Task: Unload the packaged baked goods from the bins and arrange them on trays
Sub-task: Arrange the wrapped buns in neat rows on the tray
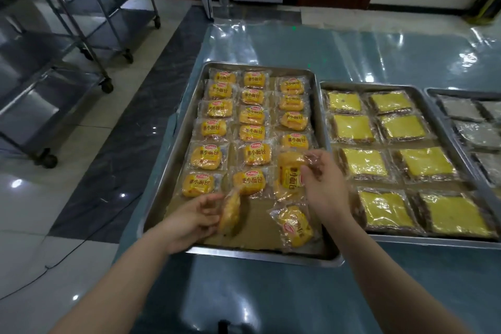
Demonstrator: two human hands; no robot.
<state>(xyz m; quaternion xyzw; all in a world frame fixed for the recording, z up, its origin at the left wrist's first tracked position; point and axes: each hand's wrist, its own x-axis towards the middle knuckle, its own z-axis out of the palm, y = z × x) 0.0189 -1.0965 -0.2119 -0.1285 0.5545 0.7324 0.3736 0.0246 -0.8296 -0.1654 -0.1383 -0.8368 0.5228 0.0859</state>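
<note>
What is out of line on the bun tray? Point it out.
One loose packet near the front right of the bun tray lies skewed, outside the neat rows. The left hand holds a second packet on edge, the right hand a third packet turned sideways.

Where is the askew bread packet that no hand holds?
Head view: the packet lies in the near right corner of the left tray, below the right hand and right of the left hand.
</note>
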